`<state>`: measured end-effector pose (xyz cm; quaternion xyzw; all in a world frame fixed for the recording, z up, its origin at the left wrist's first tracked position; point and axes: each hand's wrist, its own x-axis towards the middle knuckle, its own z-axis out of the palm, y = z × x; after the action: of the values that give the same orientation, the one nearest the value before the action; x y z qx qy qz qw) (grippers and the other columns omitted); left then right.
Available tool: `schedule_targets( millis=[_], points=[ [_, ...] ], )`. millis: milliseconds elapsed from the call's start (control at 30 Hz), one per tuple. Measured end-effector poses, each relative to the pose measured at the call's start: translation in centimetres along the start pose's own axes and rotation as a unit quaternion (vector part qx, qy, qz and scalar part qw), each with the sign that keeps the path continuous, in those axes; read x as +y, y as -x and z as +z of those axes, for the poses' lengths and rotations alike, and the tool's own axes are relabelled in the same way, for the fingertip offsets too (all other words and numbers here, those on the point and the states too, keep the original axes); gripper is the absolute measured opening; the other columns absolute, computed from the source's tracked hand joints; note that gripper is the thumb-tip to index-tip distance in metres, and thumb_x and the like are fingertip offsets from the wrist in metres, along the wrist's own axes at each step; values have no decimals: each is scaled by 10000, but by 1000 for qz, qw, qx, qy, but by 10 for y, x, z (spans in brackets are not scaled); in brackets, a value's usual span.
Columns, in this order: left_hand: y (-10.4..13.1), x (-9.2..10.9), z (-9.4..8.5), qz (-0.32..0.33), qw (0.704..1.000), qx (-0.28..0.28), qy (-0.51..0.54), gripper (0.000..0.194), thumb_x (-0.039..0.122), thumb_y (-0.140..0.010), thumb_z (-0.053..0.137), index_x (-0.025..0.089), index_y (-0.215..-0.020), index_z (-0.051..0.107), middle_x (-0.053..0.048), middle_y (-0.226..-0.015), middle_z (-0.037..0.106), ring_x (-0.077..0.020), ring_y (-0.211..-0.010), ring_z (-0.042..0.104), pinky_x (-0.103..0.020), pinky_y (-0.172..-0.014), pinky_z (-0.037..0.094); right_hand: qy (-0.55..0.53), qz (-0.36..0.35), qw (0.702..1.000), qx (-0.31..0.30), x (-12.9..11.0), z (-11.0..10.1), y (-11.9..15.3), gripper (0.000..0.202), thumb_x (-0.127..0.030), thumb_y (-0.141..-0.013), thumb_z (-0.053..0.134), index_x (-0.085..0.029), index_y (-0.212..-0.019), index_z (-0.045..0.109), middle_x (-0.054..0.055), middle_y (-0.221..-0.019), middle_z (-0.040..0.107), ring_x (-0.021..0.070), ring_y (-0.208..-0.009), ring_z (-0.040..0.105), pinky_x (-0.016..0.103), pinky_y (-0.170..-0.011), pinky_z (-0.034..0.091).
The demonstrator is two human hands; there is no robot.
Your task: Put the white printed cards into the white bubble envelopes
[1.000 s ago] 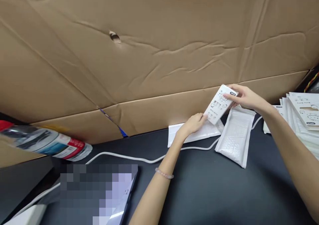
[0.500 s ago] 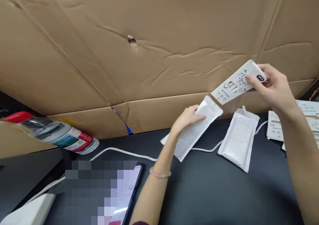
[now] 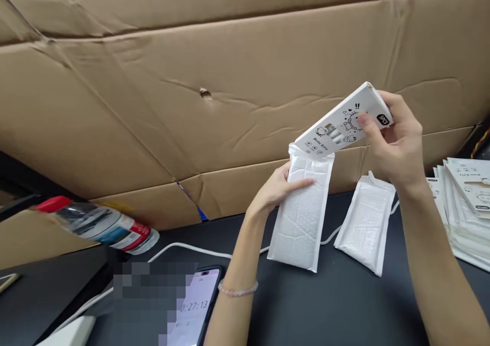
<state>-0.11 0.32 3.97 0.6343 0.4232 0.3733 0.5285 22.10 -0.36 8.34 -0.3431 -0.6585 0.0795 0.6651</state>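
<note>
Left hand (image 3: 278, 185) pinching a white bag (image 3: 301, 211) — right hand (image 3: 398, 137) gripping a box (image 3: 342, 124), low end at the bag's mouth. Near both, another pouch (image 3: 366, 223) on the black table (image 3: 337, 305).

Carton (image 3: 342, 121), 2 o'clock: white — black cartoon print
Bottle cap (image 3: 55, 203), 9 o'clock: red
Cardboard (image 3: 245, 60), 12 o'clock: brown
Tabletop (image 3: 329, 305): black
</note>
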Motion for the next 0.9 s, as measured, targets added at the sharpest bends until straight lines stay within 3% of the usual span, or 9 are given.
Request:
schedule_targets(
  millis=[233, 400, 567, 633, 733, 900],
  points=[
    [-3, 5, 2, -23, 999, 6, 41, 482, 368, -687, 809, 153, -1079, 627, -89, -1043, 715, -212, -849, 678, -326, -750, 544, 5, 32, 998, -55, 13, -2, -2, 350, -539, -875, 573, -319, -1145, 613, 59, -1079, 653, 264, -1042, 636, 418, -841, 570],
    [-15, -5, 8, -2, 1000, -6, 15, 492, 377, -700, 799, 153, -1114, 656, -110, -1176, 696, -271, -1037, 652, -378, -885, 517, -6, 68, 997, -23, 29, -9, -5, 329, -499, -862, 608, -267, -1096, 601, 67, -1007, 656, 236, -931, 663, 384, -770, 578],
    [-18, -5, 18, 31, 996, -62, 49, 506, 366, -695, 812, 158, -1136, 679, -113, -1255, 669, -297, -1167, 598, -372, -969, 467, 0, 102, 995, -6, 45, -14, -6, 449, -504, -850, 616, -270, -1216, 499, 80, -1054, 661, 244, -914, 678, 394, -749, 576],
    [-18, -1, 21, 26, 991, -84, 99, 491, 471, -733, 768, 155, -1104, 699, -109, -1188, 701, -285, -1125, 623, -353, -939, 477, 12, 114, 993, -8, 47, -16, -6, 442, -524, -856, 598, -287, -1213, 490, 71, -1026, 672, 251, -907, 684, 406, -754, 575],
    [-17, 3, 22, -5, 986, -49, 160, 517, 617, -842, 583, 157, -1028, 726, -90, -1019, 743, -243, -985, 667, -316, -845, 502, 15, 115, 993, -27, 45, -20, -5, 417, -536, -852, 599, -312, -1190, 500, 61, -1002, 690, 252, -885, 697, 406, -743, 578],
    [-16, 8, 24, -62, 995, 8, 80, 403, 505, -893, 542, 153, -830, 726, -38, -784, 720, -171, -734, 631, -256, -665, 466, 6, 130, 986, -106, 37, -25, -4, 355, -497, -834, 640, -315, -1120, 537, 48, -1017, 707, 246, -870, 702, 404, -752, 577]
  ],
)
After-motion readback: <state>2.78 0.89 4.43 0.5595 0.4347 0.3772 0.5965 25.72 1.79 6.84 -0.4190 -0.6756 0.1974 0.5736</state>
